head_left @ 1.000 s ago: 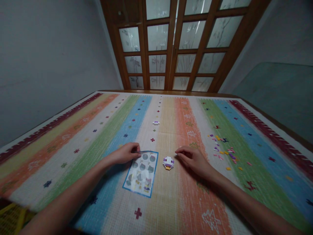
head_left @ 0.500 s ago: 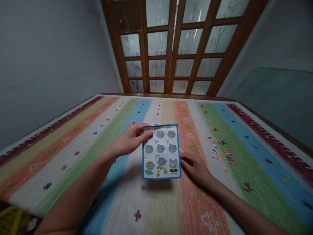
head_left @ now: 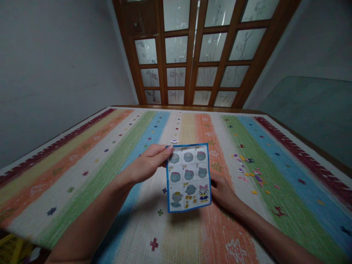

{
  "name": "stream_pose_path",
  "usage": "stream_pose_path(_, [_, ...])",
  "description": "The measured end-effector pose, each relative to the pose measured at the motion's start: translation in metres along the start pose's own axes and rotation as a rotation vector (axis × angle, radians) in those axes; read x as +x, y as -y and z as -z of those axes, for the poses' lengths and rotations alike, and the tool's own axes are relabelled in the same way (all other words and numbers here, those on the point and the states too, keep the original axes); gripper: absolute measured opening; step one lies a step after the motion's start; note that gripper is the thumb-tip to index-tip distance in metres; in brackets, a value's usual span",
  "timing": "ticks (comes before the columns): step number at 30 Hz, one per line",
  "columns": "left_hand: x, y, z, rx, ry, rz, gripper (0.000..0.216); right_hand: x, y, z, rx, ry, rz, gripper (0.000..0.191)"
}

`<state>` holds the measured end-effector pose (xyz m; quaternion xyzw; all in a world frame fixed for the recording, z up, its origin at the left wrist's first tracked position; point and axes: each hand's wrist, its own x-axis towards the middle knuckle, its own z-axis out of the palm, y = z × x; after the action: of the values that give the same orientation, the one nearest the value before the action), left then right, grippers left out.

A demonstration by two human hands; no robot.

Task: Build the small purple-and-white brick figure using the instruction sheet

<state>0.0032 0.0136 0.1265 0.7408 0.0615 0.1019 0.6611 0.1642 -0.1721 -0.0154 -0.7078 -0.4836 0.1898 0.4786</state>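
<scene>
My left hand [head_left: 152,161] grips an instruction sheet [head_left: 188,178] by its upper left corner, thumb in front. The blue-edged paper is tilted up above the table and shows printed steps of a grey brick-built head and a finished figure with a pink bow. My right hand [head_left: 224,192] rests low by the sheet's right edge, its fingers curled and their tips hidden behind the paper. Whether it holds anything there cannot be seen. Just past the sheet's top edge lies a small white and purple piece [head_left: 174,141].
Small loose bricks [head_left: 257,177] in pink, yellow, purple and white are scattered right of my right hand. A striped cloth [head_left: 137,223] covers the table. At the lower left, below the table edge, is a yellow basket [head_left: 12,245]. Wooden glazed doors [head_left: 191,66] stand beyond.
The sheet has shifted right and slightly down with my left hand and tilted a little. It now covers my right fingertips, and the white and purple piece behind it shows more.
</scene>
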Motion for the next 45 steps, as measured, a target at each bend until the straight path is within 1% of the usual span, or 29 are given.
stream_pose_path(7, [-0.002, 0.002, -0.001, -0.024, 0.020, 0.023, 0.040, 0.000, -0.002, 0.000, 0.010, -0.007, -0.014, 0.018])
stream_pose_path(11, [-0.003, 0.003, -0.002, -0.030, 0.027, 0.023, 0.040, -0.001, 0.003, 0.001, 0.015, 0.007, -0.015, 0.017])
stream_pose_path(16, [-0.004, 0.002, -0.004, -0.084, 0.042, 0.041, 0.042, 0.000, 0.010, 0.002, 0.019, -0.006, -0.010, 0.021])
stream_pose_path(20, [-0.004, 0.001, -0.005, -0.116, 0.043, 0.050, 0.042, 0.001, 0.013, 0.002, 0.012, -0.016, 0.001, 0.020])
stream_pose_path(27, [-0.003, 0.001, -0.004, -0.070, 0.060, 0.048, 0.043, 0.000, 0.008, 0.002, -0.005, -0.009, -0.001, 0.021])
stream_pose_path(31, [-0.002, 0.002, -0.003, -0.043, 0.087, 0.047, 0.042, 0.001, 0.004, 0.002, -0.032, -0.015, 0.025, 0.019])
stream_pose_path(33, [-0.003, 0.002, -0.003, -0.045, 0.079, 0.056, 0.042, 0.002, 0.003, 0.003, -0.029, -0.024, 0.024, 0.018])
stream_pose_path(37, [-0.004, 0.001, -0.004, -0.048, 0.044, 0.071, 0.041, 0.008, 0.005, 0.006, 0.041, -0.030, -0.051, 0.020])
stream_pose_path(42, [-0.005, 0.000, -0.004, -0.056, 0.024, 0.070, 0.040, 0.015, 0.007, 0.005, 0.222, -0.021, -0.184, 0.024])
stream_pose_path(45, [-0.005, 0.001, -0.004, -0.069, 0.028, 0.072, 0.040, 0.018, 0.007, 0.003, 0.314, -0.046, -0.208, 0.025])
